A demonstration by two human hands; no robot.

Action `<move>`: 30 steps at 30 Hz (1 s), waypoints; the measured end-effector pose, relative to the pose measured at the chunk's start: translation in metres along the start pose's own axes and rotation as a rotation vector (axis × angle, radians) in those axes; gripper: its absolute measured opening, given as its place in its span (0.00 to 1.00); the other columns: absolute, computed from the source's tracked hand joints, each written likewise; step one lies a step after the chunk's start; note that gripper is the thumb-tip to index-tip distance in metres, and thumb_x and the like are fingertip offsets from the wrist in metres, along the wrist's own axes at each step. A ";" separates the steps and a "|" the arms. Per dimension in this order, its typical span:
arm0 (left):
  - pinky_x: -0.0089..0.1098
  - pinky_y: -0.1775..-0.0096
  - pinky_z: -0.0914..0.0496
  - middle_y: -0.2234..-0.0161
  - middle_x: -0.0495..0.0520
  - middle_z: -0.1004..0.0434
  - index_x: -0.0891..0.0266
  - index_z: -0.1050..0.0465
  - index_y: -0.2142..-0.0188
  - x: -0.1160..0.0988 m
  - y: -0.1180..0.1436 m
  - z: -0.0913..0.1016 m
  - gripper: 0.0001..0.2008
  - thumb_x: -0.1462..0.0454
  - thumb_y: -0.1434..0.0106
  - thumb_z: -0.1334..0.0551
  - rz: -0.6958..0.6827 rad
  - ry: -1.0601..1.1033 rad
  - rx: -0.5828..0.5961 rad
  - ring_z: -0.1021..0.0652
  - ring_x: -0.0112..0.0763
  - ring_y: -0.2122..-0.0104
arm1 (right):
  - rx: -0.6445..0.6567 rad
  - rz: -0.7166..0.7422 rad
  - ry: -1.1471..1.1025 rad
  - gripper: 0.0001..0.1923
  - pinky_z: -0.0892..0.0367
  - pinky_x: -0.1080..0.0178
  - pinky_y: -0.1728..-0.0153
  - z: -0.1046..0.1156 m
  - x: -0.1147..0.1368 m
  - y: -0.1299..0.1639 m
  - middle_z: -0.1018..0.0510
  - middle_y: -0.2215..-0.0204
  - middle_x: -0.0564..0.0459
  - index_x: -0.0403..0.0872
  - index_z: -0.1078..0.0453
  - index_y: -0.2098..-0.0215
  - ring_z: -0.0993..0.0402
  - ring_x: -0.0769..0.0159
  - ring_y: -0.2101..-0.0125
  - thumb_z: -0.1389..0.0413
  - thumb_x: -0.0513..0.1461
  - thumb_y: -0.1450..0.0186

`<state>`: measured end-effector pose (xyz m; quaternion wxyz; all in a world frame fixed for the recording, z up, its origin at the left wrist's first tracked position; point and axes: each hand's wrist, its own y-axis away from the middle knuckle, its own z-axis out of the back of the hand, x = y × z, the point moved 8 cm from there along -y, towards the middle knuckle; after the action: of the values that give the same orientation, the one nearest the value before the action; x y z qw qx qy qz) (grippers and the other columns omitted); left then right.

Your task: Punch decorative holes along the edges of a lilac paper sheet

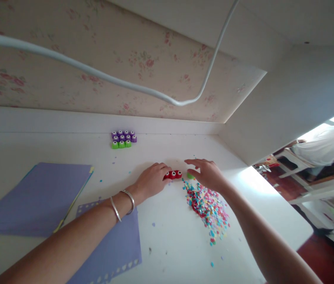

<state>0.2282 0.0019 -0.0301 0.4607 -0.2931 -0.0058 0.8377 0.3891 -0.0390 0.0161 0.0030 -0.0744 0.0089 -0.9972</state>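
My left hand [154, 179] is closed on the left end of a short row of red craft punches [174, 174], each with a white and black top. Its fingers hide part of that row. To the right, my right hand [207, 172] has its thumb and fingers apart, with a green craft punch [190, 174] just beside the fingertips. Whether they touch it I cannot tell. Just below lies a heap of coloured paper confetti [206, 209]. Farther back, several purple craft punches [122, 137] stand in rows, with green craft punches [121, 144] in front of them.
A stack of purple paper [43, 193] lies at the left. Another purple sheet [110, 244], with punched holes along its edges, is partly under my left forearm. A white cable [125, 81] hangs across the flowered wall. The white table [167, 260] has a right edge beyond my right arm.
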 end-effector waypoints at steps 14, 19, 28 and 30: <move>0.38 0.45 0.32 0.50 0.55 0.24 0.61 0.28 0.47 0.015 0.046 0.052 0.15 0.64 0.33 0.38 0.087 -0.007 -0.086 0.25 0.39 0.50 | -0.002 -0.008 -0.056 0.15 0.29 0.62 0.61 -0.018 -0.017 -0.028 0.15 0.63 0.55 0.55 0.20 0.56 0.18 0.61 0.64 0.48 0.40 0.33; 0.40 0.45 0.31 0.51 0.54 0.24 0.59 0.28 0.49 0.026 0.118 0.092 0.13 0.61 0.30 0.42 0.172 -0.058 -0.195 0.24 0.39 0.50 | 0.034 0.048 -0.062 0.14 0.29 0.63 0.62 -0.018 -0.003 -0.035 0.15 0.64 0.56 0.56 0.19 0.58 0.18 0.60 0.64 0.47 0.39 0.34; 0.36 0.51 0.27 0.54 0.51 0.24 0.51 0.28 0.53 0.026 0.227 0.106 0.08 0.61 0.28 0.44 0.247 -0.056 -0.277 0.23 0.35 0.54 | -0.072 0.075 -0.091 0.16 0.26 0.60 0.60 0.004 0.051 -0.059 0.15 0.59 0.53 0.52 0.20 0.54 0.18 0.58 0.61 0.49 0.40 0.32; 0.38 0.50 0.27 0.54 0.53 0.24 0.53 0.28 0.53 0.024 0.226 0.106 0.09 0.62 0.28 0.45 0.256 -0.066 -0.294 0.23 0.36 0.53 | -0.060 0.173 -0.108 0.17 0.27 0.61 0.54 -0.003 0.093 -0.073 0.17 0.55 0.55 0.53 0.22 0.52 0.19 0.60 0.57 0.51 0.38 0.31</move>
<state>-0.0077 -0.0814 -0.0171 0.3024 -0.3281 -0.1060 0.8887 0.2961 0.0337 0.0283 0.0873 -0.1270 0.0451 -0.9870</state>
